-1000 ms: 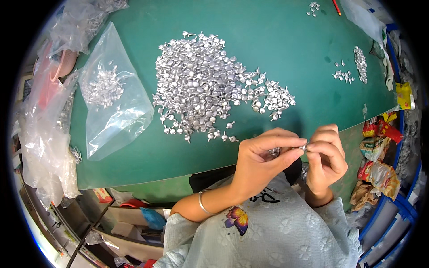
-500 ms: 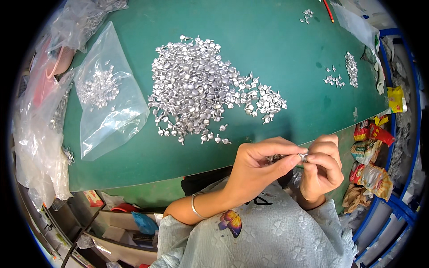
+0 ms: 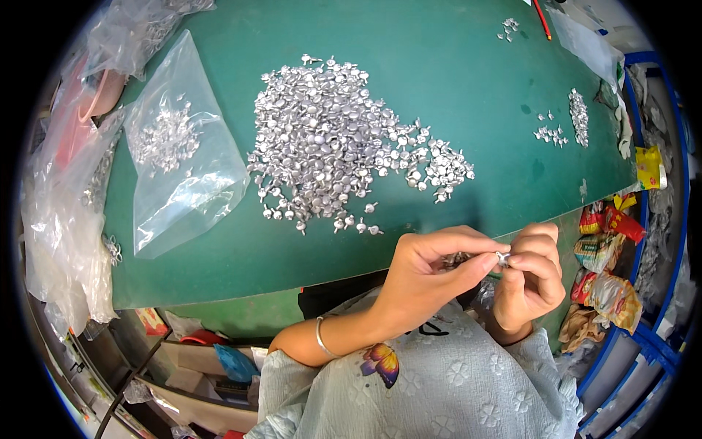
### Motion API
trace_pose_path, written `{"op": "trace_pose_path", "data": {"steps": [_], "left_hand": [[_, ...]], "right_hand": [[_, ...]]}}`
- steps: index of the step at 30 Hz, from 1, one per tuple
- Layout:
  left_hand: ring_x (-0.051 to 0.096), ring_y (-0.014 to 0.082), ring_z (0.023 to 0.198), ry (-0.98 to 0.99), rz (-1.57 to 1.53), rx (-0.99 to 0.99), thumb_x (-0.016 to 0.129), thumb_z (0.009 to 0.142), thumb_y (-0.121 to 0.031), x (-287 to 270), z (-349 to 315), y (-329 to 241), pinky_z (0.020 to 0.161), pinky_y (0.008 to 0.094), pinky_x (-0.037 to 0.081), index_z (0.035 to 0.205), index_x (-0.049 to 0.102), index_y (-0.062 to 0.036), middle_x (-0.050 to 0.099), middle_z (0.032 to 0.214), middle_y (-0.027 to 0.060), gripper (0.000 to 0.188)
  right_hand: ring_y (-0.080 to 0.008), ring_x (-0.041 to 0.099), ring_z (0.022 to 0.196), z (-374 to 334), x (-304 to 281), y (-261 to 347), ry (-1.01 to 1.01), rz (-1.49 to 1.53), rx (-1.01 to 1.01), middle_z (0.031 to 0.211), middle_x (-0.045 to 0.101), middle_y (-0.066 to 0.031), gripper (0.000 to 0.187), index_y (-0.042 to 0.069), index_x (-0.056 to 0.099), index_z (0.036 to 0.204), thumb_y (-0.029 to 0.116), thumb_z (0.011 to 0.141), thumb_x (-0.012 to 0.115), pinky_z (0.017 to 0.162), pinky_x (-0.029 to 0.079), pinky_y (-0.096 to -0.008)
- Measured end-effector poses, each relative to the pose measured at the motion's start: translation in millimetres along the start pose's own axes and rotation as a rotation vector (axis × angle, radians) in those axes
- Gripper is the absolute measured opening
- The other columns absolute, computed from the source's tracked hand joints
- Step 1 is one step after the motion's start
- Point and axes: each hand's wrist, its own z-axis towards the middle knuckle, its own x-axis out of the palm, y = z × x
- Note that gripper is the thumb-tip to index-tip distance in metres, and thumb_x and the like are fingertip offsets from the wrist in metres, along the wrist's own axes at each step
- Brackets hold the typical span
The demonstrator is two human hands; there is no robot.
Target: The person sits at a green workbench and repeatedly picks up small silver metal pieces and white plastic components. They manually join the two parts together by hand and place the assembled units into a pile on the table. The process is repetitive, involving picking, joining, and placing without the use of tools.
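Close to my body, at the table's near edge, both hands meet fingertip to fingertip. Thumb and index finger of my left hand pinch one side of a small silver metal piece; the fingers of my right hand are closed on its other side. More of these small pieces show in the hollow of my left hand, partly hidden by its fingers. Beyond my hands lies a large heap of silver round-headed metal pieces with short stems, and a smaller cluster spreads from its right side.
The green table carries a clear plastic bag holding small metal parts at left. Bulky plastic bags and a pink container line the left edge. A narrow metal pile lies right. A blue rack stands beyond.
The whole view has shifted slightly. Both hands keep their pinch on the small metal piece, which shows a little more between the fingertips. The heap looks unchanged.
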Motion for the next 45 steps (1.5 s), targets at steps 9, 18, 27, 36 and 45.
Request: {"op": "trace_pose_path", "data": {"steps": [9, 18, 27, 36, 45], "left_hand": [[0.057, 0.0106, 0.082, -0.005, 0.092, 0.042, 0.055, 0.081, 0.006, 3, 0, -4, 0.069, 0.0217, 0.046, 0.095, 0.064, 0.0043, 0.063, 0.091, 0.0107, 0.016], [0.059, 0.0121, 0.082, 0.004, 0.129, 0.079, 0.055, 0.080, 0.008, 3, -1, -4, 0.069, 0.0218, 0.048, 0.094, 0.064, 0.0048, 0.063, 0.091, 0.0115, 0.016], [0.059, 0.0127, 0.082, -0.005, 0.110, 0.077, 0.055, 0.081, 0.008, 3, -2, -3, 0.070, 0.0226, 0.048, 0.093, 0.064, 0.0051, 0.063, 0.090, 0.0117, 0.015], [0.058, 0.0128, 0.081, 0.005, 0.123, 0.118, 0.056, 0.078, 0.010, 7, -2, -3, 0.069, 0.0234, 0.047, 0.089, 0.063, 0.0049, 0.063, 0.090, 0.0120, 0.014], [0.059, 0.0128, 0.078, 0.025, 0.156, 0.219, 0.058, 0.075, 0.014, 17, -1, -9, 0.063, 0.0220, 0.046, 0.089, 0.062, 0.0048, 0.063, 0.090, 0.0132, 0.017]], "right_hand": [[-0.0215, 0.048, 0.068, 2, -2, 1, 0.021, -0.033, -0.047, 0.073, 0.058, -0.0078, 0.011, 0.001, 0.060, 0.080, 0.004, 0.072, 0.068, 0.060, 0.039, -0.0304], [-0.0215, 0.048, 0.068, 2, -3, 3, 0.018, -0.063, -0.066, 0.074, 0.057, -0.0072, 0.010, 0.003, 0.060, 0.080, 0.003, 0.072, 0.067, 0.060, 0.039, -0.0303], [-0.0216, 0.047, 0.069, 1, -2, 4, 0.018, -0.044, -0.054, 0.074, 0.057, -0.0080, 0.010, 0.002, 0.059, 0.080, 0.003, 0.072, 0.066, 0.060, 0.038, -0.0302], [-0.0214, 0.047, 0.069, 3, -5, 6, -0.007, -0.007, -0.042, 0.072, 0.056, -0.0090, 0.010, 0.001, 0.058, 0.082, 0.008, 0.078, 0.063, 0.060, 0.038, -0.0309], [-0.0214, 0.049, 0.070, 23, -20, 16, 0.068, -0.046, -0.029, 0.072, 0.056, -0.0068, 0.011, 0.002, 0.060, 0.077, 0.012, 0.077, 0.065, 0.061, 0.039, -0.0306]]}}
